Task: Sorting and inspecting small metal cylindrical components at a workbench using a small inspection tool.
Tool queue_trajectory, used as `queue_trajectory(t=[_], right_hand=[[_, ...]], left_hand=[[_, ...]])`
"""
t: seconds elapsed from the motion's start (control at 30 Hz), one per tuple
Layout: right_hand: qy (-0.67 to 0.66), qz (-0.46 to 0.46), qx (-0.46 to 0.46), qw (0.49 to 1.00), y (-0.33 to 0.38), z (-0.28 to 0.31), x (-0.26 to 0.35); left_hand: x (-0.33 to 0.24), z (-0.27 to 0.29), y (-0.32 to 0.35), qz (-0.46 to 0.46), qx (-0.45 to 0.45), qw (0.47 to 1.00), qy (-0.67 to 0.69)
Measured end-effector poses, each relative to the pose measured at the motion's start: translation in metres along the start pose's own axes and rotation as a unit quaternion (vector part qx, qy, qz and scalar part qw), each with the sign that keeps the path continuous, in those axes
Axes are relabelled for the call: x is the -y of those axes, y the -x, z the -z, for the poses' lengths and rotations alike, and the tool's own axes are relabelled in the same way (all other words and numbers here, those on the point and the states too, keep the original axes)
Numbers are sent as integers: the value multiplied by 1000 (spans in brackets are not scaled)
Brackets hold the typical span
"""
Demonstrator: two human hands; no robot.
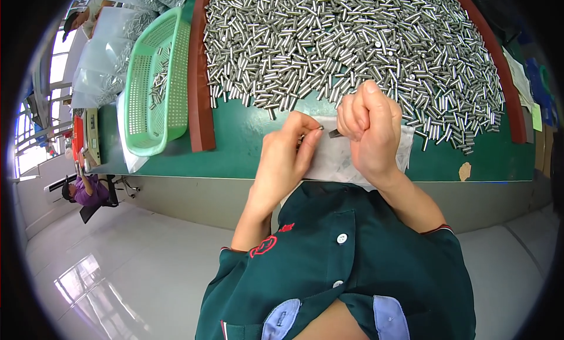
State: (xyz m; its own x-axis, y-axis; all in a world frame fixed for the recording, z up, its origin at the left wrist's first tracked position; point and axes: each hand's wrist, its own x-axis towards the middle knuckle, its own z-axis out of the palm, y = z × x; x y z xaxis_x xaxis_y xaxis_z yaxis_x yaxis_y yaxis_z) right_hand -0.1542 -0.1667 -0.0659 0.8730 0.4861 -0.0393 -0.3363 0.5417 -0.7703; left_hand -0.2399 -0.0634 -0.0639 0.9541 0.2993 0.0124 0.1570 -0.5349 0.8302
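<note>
My left hand (285, 149) is closed, with thumb and forefinger pinching a small metal pin (321, 128) by its end. More metal shows between its curled fingers, too hidden to make out. To its right my right hand (374, 128) is closed in a fist around a short dark flat-ended piece (335, 134), whose tip points toward the pin; its kind is hidden. The two pieces are apart. Both hands are above a whitish cloth (329, 171) at the table's front edge. Just beyond them spreads a thick layer of loose short metal pins (352, 40).
Red-brown rails (201, 122) flank the pins on the green table (235, 158). At left stands a green perforated basket (179, 75) with some pins inside; beyond it are clear plastic bags (103, 64) of metal parts. A tan scrap (465, 171) lies front right. Other people (97, 190) are at far left.
</note>
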Motion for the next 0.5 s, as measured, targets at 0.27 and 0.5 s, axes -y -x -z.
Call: queue_trajectory(t=[0.27,0.5], right_hand=[[-86,10,5,996,-2,6,1],[-47,-13,-13,999,-5,0,-1]], left_hand=[[3,-6,1,-9,15,985,-170],[4,-8,0,-18,-16,989,-144]])
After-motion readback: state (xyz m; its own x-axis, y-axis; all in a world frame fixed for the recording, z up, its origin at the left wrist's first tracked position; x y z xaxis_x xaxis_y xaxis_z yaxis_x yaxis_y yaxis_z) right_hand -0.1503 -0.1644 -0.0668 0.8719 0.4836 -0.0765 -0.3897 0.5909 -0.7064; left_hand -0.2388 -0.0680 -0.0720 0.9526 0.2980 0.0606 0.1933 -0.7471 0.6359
